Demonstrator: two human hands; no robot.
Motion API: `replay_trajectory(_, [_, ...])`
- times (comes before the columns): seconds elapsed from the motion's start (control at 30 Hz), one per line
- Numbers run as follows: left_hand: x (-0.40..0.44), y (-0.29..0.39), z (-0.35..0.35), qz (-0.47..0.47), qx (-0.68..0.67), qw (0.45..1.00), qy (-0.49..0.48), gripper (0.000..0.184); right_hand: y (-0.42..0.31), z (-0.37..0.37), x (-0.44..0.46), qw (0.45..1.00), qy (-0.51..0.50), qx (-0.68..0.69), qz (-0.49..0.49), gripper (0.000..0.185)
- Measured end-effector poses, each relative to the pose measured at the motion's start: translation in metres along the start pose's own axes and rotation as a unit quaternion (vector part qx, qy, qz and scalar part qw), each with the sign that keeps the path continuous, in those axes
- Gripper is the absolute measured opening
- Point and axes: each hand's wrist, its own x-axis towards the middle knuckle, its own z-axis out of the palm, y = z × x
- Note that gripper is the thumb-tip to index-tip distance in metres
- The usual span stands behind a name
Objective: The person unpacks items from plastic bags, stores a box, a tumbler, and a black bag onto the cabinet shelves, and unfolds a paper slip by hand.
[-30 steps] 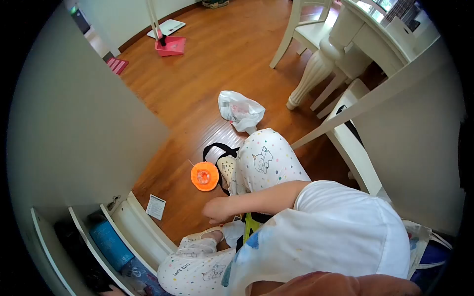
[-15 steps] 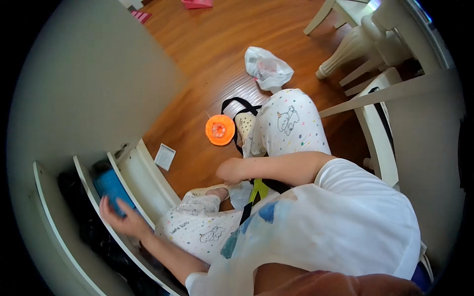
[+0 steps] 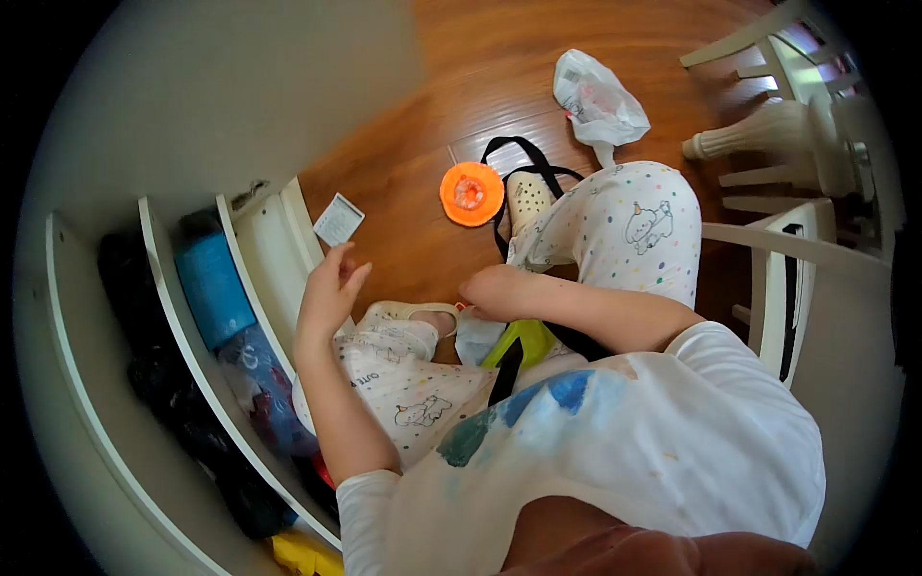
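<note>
My left hand is raised above my leg, beside the edge of the shelf unit. Its fingers are apart and nothing is in them. Just beyond the fingertips, a small white square card lies on the floor. My right hand is between my knees, curled closed with the fingers mostly hidden. A tiny orange-red bit shows at its fingertips. Close below it are a whitish plastic bag and a lime-green item with a black strap.
An orange disc-shaped item lies near my cream clog and black straps. A white plastic bag lies farther off. Shelves hold a blue package and black bags. White chairs stand at right.
My left hand has moved away from the blue package in the shelf unit, rightward and up, still empty. My right hand stays between my knees. The whole view has shifted.
</note>
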Motion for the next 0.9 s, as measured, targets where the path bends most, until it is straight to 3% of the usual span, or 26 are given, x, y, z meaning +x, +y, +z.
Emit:
replay_trajectory(0.17, [-0.001,0.000,-0.006,-0.022,0.015,1.000,-0.010,0.040,-0.001,-0.005,-0.005,0.999,-0.026,0.028,-0.006,0.025])
replay_trajectory(0.23, [-0.002,0.001,-0.007,-0.039,0.020,0.999,-0.023,0.041,0.002,-0.002,-0.005,1.000,0.011,0.003,-0.005,0.025])
replay_trajectory(0.47, [-0.003,-0.005,-0.006,0.001,0.002,1.000,-0.017,0.043,0.022,0.003,0.006,0.999,-0.032,-0.009,0.003,0.026])
replay_trajectory(0.67, [-0.007,-0.006,-0.005,-0.005,-0.014,1.000,-0.017,0.044,0.031,-0.015,0.007,0.987,0.139,0.059,0.049,0.021])
replay_trajectory(0.9, [-0.011,-0.009,-0.006,-0.008,0.000,1.000,-0.013,0.044,0.029,-0.010,0.009,0.996,0.073,0.021,0.054,0.022])
